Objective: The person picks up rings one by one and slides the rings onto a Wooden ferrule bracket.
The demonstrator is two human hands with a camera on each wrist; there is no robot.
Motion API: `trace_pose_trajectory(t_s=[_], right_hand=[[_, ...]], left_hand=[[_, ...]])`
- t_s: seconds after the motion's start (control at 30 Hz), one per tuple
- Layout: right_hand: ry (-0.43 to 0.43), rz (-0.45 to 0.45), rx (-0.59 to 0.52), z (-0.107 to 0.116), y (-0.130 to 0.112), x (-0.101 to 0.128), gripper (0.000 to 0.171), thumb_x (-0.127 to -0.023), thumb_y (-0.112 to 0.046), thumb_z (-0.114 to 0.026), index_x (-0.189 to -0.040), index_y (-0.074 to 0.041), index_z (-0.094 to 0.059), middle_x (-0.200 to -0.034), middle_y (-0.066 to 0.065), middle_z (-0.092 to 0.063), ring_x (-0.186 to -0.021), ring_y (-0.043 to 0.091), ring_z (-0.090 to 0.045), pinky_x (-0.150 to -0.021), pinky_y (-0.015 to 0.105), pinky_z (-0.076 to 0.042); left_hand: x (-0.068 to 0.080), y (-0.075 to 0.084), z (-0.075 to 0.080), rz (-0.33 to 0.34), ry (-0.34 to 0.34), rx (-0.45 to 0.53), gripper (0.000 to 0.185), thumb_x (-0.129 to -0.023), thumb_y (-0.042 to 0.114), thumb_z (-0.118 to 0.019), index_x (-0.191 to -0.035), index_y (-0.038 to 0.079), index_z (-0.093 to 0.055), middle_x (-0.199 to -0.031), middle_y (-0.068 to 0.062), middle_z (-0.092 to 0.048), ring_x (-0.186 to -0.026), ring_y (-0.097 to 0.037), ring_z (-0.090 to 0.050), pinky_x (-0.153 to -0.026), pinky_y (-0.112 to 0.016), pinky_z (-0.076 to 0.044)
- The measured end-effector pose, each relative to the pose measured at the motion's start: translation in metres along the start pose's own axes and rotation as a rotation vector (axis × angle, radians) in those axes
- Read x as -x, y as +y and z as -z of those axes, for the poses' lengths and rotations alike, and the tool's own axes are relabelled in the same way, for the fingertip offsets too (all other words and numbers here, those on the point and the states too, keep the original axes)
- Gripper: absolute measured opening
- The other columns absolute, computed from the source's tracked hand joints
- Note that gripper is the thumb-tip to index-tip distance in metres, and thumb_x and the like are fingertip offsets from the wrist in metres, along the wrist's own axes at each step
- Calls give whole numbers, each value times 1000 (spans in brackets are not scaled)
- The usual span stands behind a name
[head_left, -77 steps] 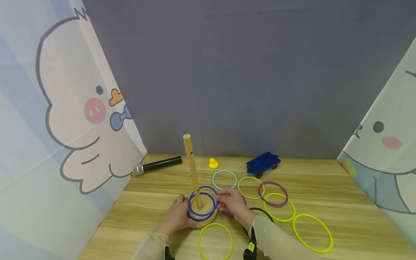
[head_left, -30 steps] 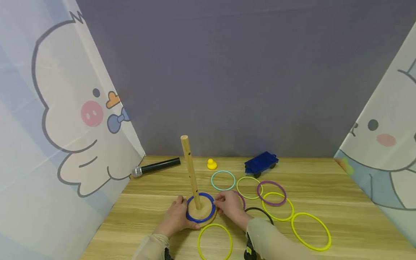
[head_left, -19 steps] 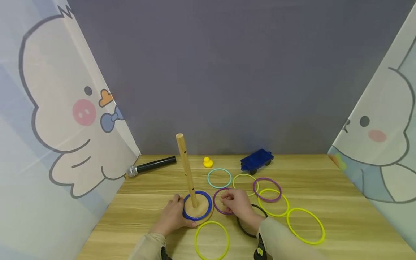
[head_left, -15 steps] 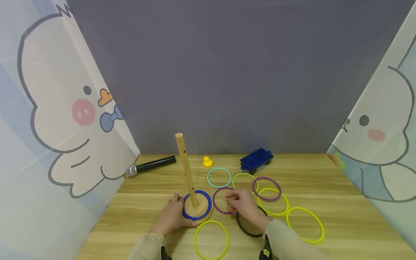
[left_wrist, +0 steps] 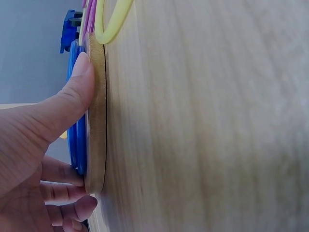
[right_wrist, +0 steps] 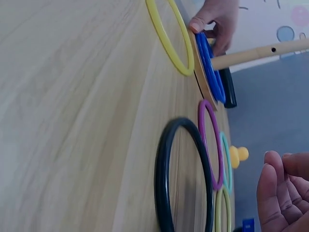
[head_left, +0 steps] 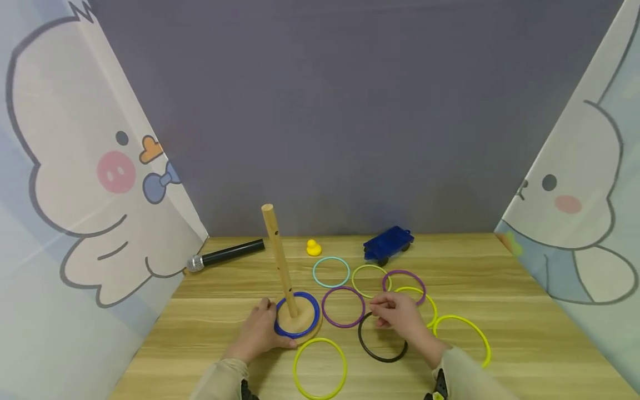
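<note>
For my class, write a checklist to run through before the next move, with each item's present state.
1. Round wooden base steadied: ok; the left hand grips its edge.
2. Blue plastic rings low round the upright wooden peg: ok.
3. Peg's top uncovered: ok.
4. Right hand free to pick up: ok; it holds nothing and hovers by the thin black plastic ring.
5. No overlap among rings off the peg: not ok; the farther-right purple plastic ring crosses a yellow-green plastic ring.
6. Peg firmly fixed in the base: cannot tell; firmness does not show.
</note>
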State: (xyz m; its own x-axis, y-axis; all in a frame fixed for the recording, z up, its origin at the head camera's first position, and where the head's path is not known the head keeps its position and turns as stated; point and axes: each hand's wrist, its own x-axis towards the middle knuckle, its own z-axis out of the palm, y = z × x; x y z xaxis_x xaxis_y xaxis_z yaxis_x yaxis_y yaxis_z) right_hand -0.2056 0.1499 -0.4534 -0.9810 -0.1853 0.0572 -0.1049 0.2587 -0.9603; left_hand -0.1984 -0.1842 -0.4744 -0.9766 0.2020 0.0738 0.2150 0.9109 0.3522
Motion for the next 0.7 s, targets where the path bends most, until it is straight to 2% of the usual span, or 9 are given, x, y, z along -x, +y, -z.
trace_pose_trajectory(t_s=[0.13,0.27,0.53,0.7], right_hand=[[0,16,-7,15,2,4,23,-91,-4,-67,-102,16,-64,-80,22,-68,-59,29,-66,-57,39,-58],[15,-8,-15,29,3,7,25,-91,-3,-65,-104,18,-62,-82,22,-68,-61,32,-66,-58,42,-58],[113,-138,39,57,13,6,25,-91,-4,-64,-108,15,-63,-85,21,-69,-63,29,-66,-59,38,-58],[164,-169,74,80,25,1,24,-92,-2,-62,-107,17,-62,-88,21,-70,-64,28,-66,-59,37,-58]], left_hand=[[0,-2,0,0,-3,4,112,-52,59,-90,-124,-18,-53,-123,-27,-50,-105,-44,-54,-89,-53,-49],[0,-4,0,-1,1,8,111,-52,58,-90,-124,-18,-54,-122,-26,-50,-104,-44,-55,-89,-53,-49],[1,-6,0,-2,3,15,109,-51,58,-90,-123,-17,-55,-117,-23,-51,-101,-42,-56,-87,-53,-50],[0,-5,-1,-11,8,15,109,-51,59,-90,-122,-17,-56,-117,-22,-51,-100,-41,-56,-86,-52,-50]])
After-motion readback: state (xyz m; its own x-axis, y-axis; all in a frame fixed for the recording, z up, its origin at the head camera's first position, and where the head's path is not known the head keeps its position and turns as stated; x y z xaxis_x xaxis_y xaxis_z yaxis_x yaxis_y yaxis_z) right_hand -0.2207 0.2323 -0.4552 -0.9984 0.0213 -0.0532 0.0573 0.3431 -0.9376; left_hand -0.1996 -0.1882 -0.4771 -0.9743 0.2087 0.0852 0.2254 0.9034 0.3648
